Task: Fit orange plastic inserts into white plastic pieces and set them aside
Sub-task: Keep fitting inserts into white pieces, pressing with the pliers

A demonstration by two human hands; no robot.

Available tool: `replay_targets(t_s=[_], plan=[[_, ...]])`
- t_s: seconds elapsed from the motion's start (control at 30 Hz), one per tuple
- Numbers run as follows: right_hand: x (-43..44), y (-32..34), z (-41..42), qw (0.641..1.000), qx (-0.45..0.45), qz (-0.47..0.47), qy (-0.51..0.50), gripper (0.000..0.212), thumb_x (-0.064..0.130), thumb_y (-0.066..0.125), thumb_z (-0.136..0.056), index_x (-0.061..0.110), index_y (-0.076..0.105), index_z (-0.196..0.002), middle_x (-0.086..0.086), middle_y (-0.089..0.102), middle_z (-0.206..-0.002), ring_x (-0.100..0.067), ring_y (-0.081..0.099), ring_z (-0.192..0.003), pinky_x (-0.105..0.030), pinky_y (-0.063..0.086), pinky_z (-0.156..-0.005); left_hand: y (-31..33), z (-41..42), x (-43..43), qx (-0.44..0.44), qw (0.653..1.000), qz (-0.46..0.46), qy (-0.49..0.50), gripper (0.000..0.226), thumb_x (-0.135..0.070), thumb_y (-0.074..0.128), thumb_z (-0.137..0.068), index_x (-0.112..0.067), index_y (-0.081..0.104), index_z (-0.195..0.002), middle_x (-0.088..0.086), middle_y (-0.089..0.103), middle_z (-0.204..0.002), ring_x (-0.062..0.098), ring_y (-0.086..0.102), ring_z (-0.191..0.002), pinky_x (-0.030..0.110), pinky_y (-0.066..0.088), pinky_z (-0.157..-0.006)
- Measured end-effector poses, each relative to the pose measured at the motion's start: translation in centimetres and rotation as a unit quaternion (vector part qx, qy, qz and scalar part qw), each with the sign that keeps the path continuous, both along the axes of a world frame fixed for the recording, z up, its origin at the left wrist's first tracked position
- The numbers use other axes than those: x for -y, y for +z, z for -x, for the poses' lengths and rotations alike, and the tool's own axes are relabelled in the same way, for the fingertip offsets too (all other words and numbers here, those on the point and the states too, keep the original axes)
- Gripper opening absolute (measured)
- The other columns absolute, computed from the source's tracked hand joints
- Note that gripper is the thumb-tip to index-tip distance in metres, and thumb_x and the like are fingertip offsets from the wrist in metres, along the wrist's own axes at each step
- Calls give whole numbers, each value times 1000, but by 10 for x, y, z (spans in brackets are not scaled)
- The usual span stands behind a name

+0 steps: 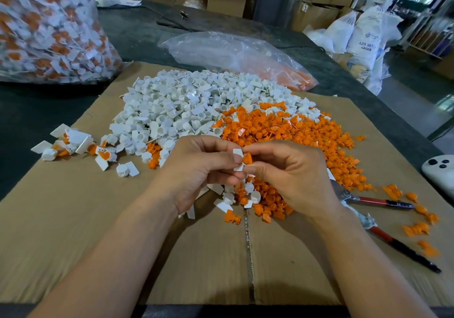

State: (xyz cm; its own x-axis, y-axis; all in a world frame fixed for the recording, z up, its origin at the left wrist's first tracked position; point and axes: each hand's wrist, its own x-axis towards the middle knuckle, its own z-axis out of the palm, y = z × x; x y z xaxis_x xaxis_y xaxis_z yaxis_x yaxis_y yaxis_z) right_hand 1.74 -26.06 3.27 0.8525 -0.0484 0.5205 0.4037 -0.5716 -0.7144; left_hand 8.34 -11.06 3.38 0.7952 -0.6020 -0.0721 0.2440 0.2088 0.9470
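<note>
Above flattened brown cardboard sheet (73, 219), found left hand (196, 170) pinching small white plastic piece (237, 154), right hand (292, 170) pinching orange plastic insert (247, 158) against it; seating not confirmed. Could jam or slip into loose orange pile (282, 130) below if pressed in skewed or gripped too lightly.

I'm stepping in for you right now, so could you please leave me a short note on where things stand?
Left hand pinches a white piece; right hand holds an orange insert against it, not clearly seated yet.
White pile and orange pile lie on the cardboard ahead.
Done: a few fitted pieces at the cardboard's left edge, a bag of them beyond.
Left: both big piles.
</note>
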Motion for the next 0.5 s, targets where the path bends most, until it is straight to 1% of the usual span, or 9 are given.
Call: replay_targets(t_s=[0.07, 0.13, 0.23, 0.27, 0.33, 0.4, 0.5], plan=[[0, -1, 0, 1000, 3, -7, 2, 28, 17, 69, -74, 22, 64, -101, 8, 69, -89, -6, 68, -83, -23, 56, -73, 0, 0, 0, 4, 1000, 3, 1, 7, -4, 67, -55, -7, 70, -60, 12, 65, -55, 17, 65, -47, 19, 52, -44], [0, -1, -1, 1000, 4, -11, 2, 27, 16, 69, -73, 22, 65, -100, 7, 69, -88, -6, 68, -82, -24, 56, -72, 0, 0, 0, 8, 1000, -1, 1, 7, 1, 67, -60, -5, 69, -63, 12, 65, -55, 17, 65, -47, 19, 52, -44], [-1, -1, 0, 1000, 0, -21, 6, 28, 13, 71, -72, 30, 66, -93, 12, 69, -85, -5, 68, -79, -23, 56, -70, 0, 0, 0, 21, 1000, -12, 1, 16, 8, 65, -69, -6, 69, -61, 12, 65, -55, 17, 64, -47, 19, 51, -45], [-2, -1, 0, 1000, -1, -26, 6, 29, 12, 72, -71, 33, 66, -91, 15, 69, -83, -5, 68, -78, -22, 56, -70, 0, 0, 0, 24, 1000, -13, 0, 18, 7, 65, -68, -7, 70, -59, 12, 65, -55, 17, 64, -47, 19, 51, -45], [-2, -1, 0, 999, -3, -32, 4, 30, 13, 73, -70, 35, 66, -89, 18, 68, -80, -4, 68, -77, -20, 55, -69, 0, 0, 0, 23, 1000, -10, 0, 12, 3, 67, -62, -8, 70, -59, 13, 65, -55, 17, 64, -47, 19, 52, -45], [-2, -1, 0, 1000, -3, -31, 2, 29, 13, 73, -71, 30, 68, -93, 17, 69, -82, -4, 68, -79, -21, 55, -70, 1, 0, 0, 18, 1000, -6, 2, 6, -1, 67, -58, -6, 69, -61, 13, 65, -55, 17, 64, -47, 20, 52, -44], [-1, -1, 0, 1000, -3, -31, -1, 30, 11, 73, -72, 22, 67, -99, 13, 69, -85, -5, 68, -80, -21, 55, -71, 0, 0, 0, 18, 1000, -9, 5, 6, -3, 68, -57, -7, 69, -61, 13, 65, -56, 17, 64, -47, 19, 52, -45]])
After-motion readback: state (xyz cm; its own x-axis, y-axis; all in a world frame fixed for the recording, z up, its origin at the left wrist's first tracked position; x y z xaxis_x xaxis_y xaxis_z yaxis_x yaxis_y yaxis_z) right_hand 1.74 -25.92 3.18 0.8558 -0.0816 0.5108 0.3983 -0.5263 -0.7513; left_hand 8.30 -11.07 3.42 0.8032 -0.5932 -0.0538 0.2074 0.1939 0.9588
